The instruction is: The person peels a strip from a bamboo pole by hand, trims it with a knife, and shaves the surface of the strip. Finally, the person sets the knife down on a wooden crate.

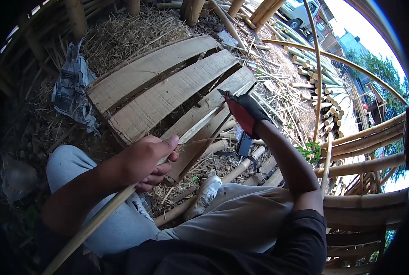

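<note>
A long, pale bamboo strip (94, 219) runs diagonally from the lower left up across the slatted wooden bench (168, 94). My bare left hand (150, 161) is closed round it near the bench's close edge, thumb on top. Farther along, my right hand (246, 112), in a red and black glove, is closed at the strip's far part. The dark, pointed tip of a knife (222, 92) sticks out past the gloved fingers; its handle is hidden in the grip.
Crumpled newspaper (74, 87) lies left of the bench, beside straw-like shavings (131, 39). Stacked bamboo poles (330, 103) lie at the right, with a bamboo railing (365, 169) closer. A dark box-like object (245, 145) lies on the ground near my shoe (209, 190).
</note>
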Available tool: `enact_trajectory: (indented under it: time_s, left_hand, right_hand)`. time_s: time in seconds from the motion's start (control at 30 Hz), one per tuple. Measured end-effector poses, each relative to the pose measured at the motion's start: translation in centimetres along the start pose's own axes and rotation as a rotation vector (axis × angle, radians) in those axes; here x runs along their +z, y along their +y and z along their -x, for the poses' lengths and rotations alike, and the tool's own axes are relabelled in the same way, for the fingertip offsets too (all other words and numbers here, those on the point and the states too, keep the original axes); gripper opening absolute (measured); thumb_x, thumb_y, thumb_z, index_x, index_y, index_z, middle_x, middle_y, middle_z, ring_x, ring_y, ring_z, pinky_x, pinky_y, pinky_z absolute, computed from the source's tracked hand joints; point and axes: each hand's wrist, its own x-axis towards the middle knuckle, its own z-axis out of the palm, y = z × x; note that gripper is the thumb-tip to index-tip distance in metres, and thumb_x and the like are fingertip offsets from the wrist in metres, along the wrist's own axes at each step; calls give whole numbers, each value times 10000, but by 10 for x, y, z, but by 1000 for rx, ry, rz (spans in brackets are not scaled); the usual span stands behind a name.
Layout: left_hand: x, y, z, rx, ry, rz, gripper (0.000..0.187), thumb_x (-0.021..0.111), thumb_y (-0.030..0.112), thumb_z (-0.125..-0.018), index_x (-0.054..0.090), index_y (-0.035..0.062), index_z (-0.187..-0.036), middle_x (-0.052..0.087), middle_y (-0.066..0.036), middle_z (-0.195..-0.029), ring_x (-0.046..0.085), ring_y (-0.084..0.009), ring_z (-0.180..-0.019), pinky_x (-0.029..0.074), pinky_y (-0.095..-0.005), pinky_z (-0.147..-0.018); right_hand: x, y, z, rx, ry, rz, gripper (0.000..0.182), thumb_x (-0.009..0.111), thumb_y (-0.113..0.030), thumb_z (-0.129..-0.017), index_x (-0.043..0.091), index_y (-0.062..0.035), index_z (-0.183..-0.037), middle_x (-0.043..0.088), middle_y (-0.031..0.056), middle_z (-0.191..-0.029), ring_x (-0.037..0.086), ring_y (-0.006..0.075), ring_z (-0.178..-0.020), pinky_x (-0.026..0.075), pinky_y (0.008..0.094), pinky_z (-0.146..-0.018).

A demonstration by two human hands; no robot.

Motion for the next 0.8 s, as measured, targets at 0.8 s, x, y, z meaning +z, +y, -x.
enact_trajectory:
  time_s: [0.8]
  left_hand:
    - [1, -2, 3, -3, -13, 11, 424, 393, 525, -1001, 455, 112, -927, 303, 58, -566, 279, -45, -398, 244, -216, -345]
  right_hand:
    - [-71, -62, 24, -304, 203, -704, 288, 539, -317, -995, 632, -49, -947, 494, -36, -681, 448, 59, -555, 356, 233, -513]
